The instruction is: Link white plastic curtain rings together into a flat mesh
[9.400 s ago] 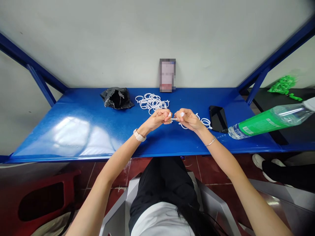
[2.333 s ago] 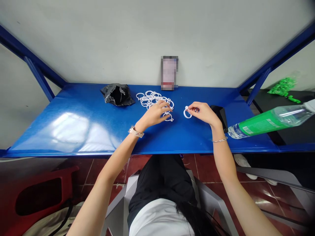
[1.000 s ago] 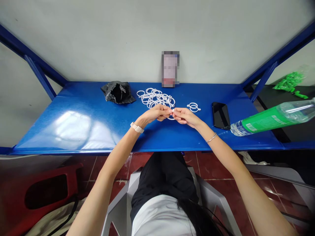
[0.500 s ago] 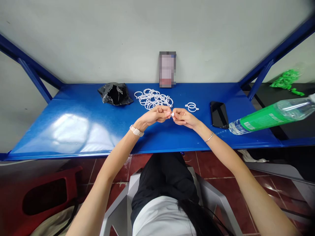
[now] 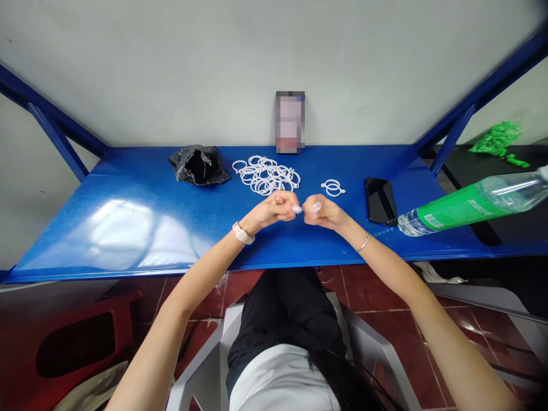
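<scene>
Above the blue table's (image 5: 171, 228) near edge, two hands pinched one white ring (image 5: 297, 209).
Fingers of the left hand (image 5: 274, 208) and right hand (image 5: 329, 212) were clamped on its ends; it looked light, thin and springy, best gripped at the tips.

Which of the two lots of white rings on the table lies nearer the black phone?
The small cluster, lying apart just left of the phone; the big pile sits farther left, beside the black bag.
</scene>
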`<state>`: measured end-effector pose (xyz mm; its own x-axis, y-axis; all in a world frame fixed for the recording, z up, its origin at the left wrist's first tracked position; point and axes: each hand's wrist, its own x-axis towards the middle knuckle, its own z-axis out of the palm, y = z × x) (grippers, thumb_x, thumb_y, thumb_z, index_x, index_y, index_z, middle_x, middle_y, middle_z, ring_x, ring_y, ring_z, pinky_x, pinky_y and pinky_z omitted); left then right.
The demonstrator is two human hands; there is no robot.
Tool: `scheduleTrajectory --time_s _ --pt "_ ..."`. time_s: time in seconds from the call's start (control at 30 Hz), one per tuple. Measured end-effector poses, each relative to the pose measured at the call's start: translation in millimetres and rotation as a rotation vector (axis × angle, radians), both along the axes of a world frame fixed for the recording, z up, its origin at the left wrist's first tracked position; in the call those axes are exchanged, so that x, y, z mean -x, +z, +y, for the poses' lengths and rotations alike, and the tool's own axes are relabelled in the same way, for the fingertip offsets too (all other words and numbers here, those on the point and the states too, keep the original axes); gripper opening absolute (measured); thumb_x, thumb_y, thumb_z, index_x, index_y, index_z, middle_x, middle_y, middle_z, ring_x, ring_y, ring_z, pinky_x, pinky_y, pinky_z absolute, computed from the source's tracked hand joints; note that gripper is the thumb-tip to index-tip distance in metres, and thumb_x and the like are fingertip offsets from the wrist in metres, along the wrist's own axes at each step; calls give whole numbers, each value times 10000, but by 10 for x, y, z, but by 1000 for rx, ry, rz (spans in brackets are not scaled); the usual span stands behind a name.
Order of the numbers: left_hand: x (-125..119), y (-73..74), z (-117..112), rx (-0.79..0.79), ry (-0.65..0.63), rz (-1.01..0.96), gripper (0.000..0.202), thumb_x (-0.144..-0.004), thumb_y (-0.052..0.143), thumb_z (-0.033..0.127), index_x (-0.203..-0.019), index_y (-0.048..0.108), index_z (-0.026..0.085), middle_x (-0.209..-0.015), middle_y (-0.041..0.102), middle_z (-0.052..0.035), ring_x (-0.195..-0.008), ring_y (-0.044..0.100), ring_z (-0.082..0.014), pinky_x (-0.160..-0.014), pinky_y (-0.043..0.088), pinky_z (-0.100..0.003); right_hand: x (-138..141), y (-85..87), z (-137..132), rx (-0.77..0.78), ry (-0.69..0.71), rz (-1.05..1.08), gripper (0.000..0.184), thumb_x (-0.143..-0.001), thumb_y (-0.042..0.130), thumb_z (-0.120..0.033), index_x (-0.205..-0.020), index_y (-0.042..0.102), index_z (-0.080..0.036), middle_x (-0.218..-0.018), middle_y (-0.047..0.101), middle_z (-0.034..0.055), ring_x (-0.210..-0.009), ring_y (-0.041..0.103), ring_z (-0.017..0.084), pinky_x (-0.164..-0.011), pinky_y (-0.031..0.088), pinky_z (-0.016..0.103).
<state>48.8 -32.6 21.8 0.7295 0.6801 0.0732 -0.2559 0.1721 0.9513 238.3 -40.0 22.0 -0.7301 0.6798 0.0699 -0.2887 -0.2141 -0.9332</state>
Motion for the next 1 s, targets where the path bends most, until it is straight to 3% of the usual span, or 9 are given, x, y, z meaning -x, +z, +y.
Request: scheduleTrajectory --time_s 0.07,0.17,0.3,0.37,0.47,0.53,0.63,0.73,1.0 --pt "-8 16 -8 -5 33 -30 618 -592 838 669 -600 459 181 -460 318 88 -399 189 -17 -434 209 -224 -17 32 -2 21 -61 11 623 -603 857 -665 -567 454 -191 -465 349 -112 -339 202 5 -368 191 202" --pt "-7 59 -1 -11 64 -33 612 -651 798 696 -649 458 188 -504 313 90 -404 179 -16 -436 198 -219 -39 74 8 7 -96 -27 559 -681 809 -665 -624 502 -200 -479 321 -115 -352 210 16 -383 204 201" --pt "67 129 45 -134 142 98 528 -770 727 669 -734 533 179 -541 357 76 -434 236 -36 -449 202 -214 -85 111 60 -142 -191 -202 450 -823 684 -648 -851 630 -203 -663 534 -49 -432 369 43 -431 273 217" --pt "132 147 86 -288 250 265 466 -859 649 626 -797 581 169 -588 443 45 -467 313 -56 -470 250 -220 -142 123 103 -314 -351 -390 418 -894 601 -612 -953 661 -203 -843 637 9 -501 454 64 -483 350 237" --pt "226 123 162 -659 471 660 311 -956 563 430 -804 606 162 -657 554 -2 -539 427 -94 -543 327 -240 -294 115 182 -684 -709 -836 311 -948 551 -473 -1011 692 -202 -1147 656 88 -683 583 132 -632 454 292" --pt "265 82 203 -873 579 882 227 -971 529 306 -834 629 154 -787 631 -51 -628 514 -128 -608 382 -260 -427 77 241 -845 -845 -1153 246 -952 541 -384 -986 700 -199 -1128 669 117 -819 616 210 -699 461 332" --pt "287 30 225 -1027 602 1071 227 -993 471 250 -990 668 137 -1065 658 -131 -687 579 -149 -626 425 -283 -614 -21 325 -883 -836 -1384 207 -931 564 -360 -882 687 -201 -887 688 114 -900 595 287 -719 461 369" --pt "282 26 207 -1086 564 1196 290 -1006 434 249 -1105 675 122 -1275 597 -182 -674 598 -155 -562 409 -294 -700 -113 371 -875 -707 -1497 217 -910 603 -370 -798 670 -196 -797 673 109 -888 578 308 -762 460 418" --pt "267 79 176 -1094 614 1203 312 -1002 413 225 -1171 661 140 -1275 606 -169 -790 647 -198 -556 415 -282 -589 -175 331 -957 -659 -1556 213 -967 525 -323 -908 666 -174 -997 648 168 -1028 574 357 -832 463 481"
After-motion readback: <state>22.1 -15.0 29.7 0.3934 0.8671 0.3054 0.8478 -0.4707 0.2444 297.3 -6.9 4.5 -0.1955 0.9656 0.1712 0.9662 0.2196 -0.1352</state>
